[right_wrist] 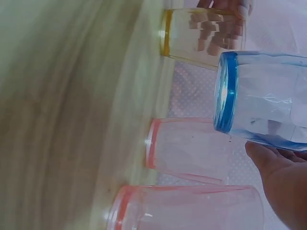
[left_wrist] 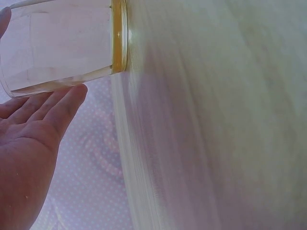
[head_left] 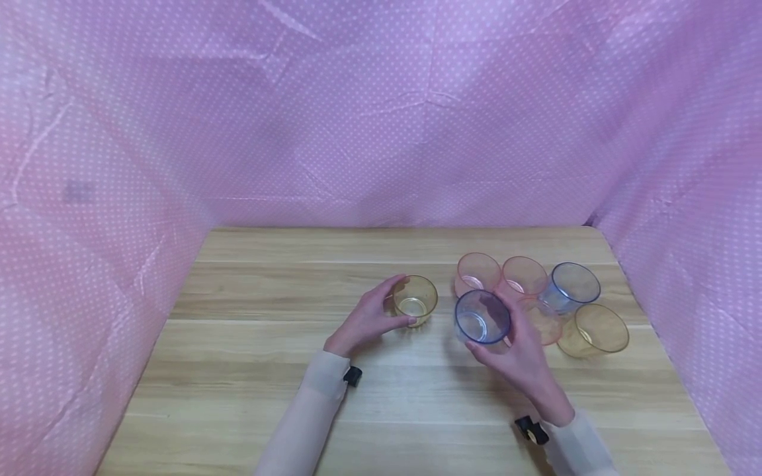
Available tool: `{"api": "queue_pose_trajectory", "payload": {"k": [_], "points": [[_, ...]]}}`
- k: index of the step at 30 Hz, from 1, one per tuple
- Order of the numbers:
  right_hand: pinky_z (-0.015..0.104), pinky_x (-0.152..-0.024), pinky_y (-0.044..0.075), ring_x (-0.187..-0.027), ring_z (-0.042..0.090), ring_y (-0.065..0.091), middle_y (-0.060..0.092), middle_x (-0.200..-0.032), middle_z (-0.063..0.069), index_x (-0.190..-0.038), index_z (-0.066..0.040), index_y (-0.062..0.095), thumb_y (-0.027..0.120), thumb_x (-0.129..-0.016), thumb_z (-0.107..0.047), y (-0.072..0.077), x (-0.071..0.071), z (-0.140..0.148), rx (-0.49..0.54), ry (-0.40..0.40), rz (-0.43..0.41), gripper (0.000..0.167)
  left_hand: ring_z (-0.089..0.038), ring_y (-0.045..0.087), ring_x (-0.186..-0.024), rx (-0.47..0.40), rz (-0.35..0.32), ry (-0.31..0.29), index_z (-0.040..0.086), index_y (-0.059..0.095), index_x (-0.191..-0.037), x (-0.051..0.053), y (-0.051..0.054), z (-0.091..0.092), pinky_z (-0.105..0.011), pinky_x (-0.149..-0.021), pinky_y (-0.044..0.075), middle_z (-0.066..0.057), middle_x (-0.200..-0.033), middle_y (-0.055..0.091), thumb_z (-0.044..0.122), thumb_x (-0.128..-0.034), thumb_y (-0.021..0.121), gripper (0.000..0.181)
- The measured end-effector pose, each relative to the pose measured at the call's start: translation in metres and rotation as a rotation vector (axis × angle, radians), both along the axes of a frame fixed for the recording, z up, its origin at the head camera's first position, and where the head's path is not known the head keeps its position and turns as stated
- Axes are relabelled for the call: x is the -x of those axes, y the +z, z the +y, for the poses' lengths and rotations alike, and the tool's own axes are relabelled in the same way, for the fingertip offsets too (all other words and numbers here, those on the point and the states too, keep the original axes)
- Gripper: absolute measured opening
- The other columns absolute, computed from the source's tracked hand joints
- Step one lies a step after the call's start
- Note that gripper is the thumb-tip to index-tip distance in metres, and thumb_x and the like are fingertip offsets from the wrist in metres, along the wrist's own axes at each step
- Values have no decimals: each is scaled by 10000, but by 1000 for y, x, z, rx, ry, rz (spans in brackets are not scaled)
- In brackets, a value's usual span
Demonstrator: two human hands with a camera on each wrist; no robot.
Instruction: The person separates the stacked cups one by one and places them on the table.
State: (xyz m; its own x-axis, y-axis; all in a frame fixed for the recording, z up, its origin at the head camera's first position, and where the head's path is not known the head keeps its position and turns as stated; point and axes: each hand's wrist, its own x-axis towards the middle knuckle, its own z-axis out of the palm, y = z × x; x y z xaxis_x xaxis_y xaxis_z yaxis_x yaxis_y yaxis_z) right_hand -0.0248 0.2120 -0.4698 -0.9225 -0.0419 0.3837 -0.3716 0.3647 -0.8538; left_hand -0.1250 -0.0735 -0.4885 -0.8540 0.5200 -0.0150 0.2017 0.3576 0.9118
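Note:
My left hand (head_left: 372,317) holds a clear yellow-tinted cup (head_left: 415,311) upright, fingers on the far side and thumb on the near side. In the left wrist view, this yellow cup (left_wrist: 62,45) has its thick amber base at the wooden surface. My right hand (head_left: 520,354) grips a clear blue-tinted cup (head_left: 473,330). The right wrist view has the blue cup (right_wrist: 268,98) raised off the table, its base hanging free. Beside and behind the right hand stand pink cups (head_left: 473,264), one of them partly hidden by that hand.
Another blue cup (head_left: 574,287) and another yellow cup (head_left: 604,330) stand upright at the right of the group. The wooden table (head_left: 256,297) runs to a pink dotted cloth (head_left: 381,132) that hangs at the back and both sides.

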Motion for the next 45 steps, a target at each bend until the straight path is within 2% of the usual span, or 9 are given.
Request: {"api": "queue_pose_trajectory", "payload": {"k": [6, 9, 12, 16, 22, 32, 38, 41, 45], "points": [[77, -1036, 407, -1238, 270, 570, 589, -1388, 202, -1471, -5, 446, 946, -649, 5, -6, -6, -3, -113, -80, -83, 962, -335, 540, -1369, 8, 7, 0, 121, 405, -1580, 0, 0, -1, -425, -1176, 428, -97, -1574, 480, 267, -833, 896, 906], [49, -1041, 366, -1240, 350, 570, 593, -1385, 209, -1478, 0, 446, 957, -638, -24, -9, -7, -4, -155, -94, -89, 983, -324, 536, -1374, 18, 12, 4, 123, 411, -1578, 0, 1, -1, -426, -1185, 416, -87, -1570, 488, 278, -825, 902, 913], [43, -1062, 348, -1247, 389, 563, 591, -1392, 222, -1486, 12, 435, 960, -629, -12, -12, -7, -6, -156, -85, -84, 1005, -311, 530, -1381, 29, 21, 8, 126, 418, -1575, 0, 1, -1, -430, -1193, 405, -77, -1563, 500, 286, -823, 903, 909], [57, -1067, 371, -1238, 405, 562, 573, -1399, 246, -1485, 35, 425, 955, -633, 9, -15, -7, -7, -132, -70, -84, 1003, -296, 517, -1393, 38, 26, 13, 125, 418, -1576, 0, 0, -1, -427, -1200, 393, -69, -1562, 503, 291, -823, 903, 911], [45, -1003, 416, -1204, 386, 585, 574, -1361, 246, -1463, 65, 428, 958, -638, -16, -20, -5, -7, -163, -81, -91, 984, -310, 525, -1385, 25, 22, 9, 126, 423, -1573, 0, -1, -1, -426, -1193, 404, -81, -1559, 504, 277, -822, 904, 904], [15, -1049, 274, -1237, 388, 560, 592, -1358, 236, -1470, 61, 430, 969, -639, -67, -26, -4, -2, -232, -101, -77, 999, -330, 547, -1363, 12, 19, 4, 144, 433, -1567, 1, -1, -1, -427, -1188, 411, -82, -1554, 509, 278, -825, 903, 888], [7, -1041, 270, -1250, 420, 554, 585, -1367, 258, -1458, 77, 427, 964, -664, -67, -27, -3, 2, -217, -106, -115, 969, -335, 555, -1355, 12, 17, -2, 145, 426, -1571, 1, -1, -1, -416, -1182, 419, -78, -1562, 500, 274, -835, 895, 882], [77, -1062, 322, -1259, 419, 557, 590, -1372, 254, -1456, 75, 431, 965, -677, -85, -27, -2, 4, -230, -119, -137, 958, -333, 561, -1349, 10, 14, -3, 147, 424, -1573, 1, -1, -1, -409, -1176, 425, -74, -1563, 498, 266, -835, 895, 884], [384, -1100, 430, -1263, 428, 558, 593, -1378, 258, -1467, 72, 423, 962, -697, -114, -26, -3, 6, -269, -133, -157, 958, -327, 565, -1346, 2, 9, -6, 148, 424, -1572, 1, -2, -1, -401, -1175, 427, -69, -1563, 498, 252, -829, 899, 888]]}}
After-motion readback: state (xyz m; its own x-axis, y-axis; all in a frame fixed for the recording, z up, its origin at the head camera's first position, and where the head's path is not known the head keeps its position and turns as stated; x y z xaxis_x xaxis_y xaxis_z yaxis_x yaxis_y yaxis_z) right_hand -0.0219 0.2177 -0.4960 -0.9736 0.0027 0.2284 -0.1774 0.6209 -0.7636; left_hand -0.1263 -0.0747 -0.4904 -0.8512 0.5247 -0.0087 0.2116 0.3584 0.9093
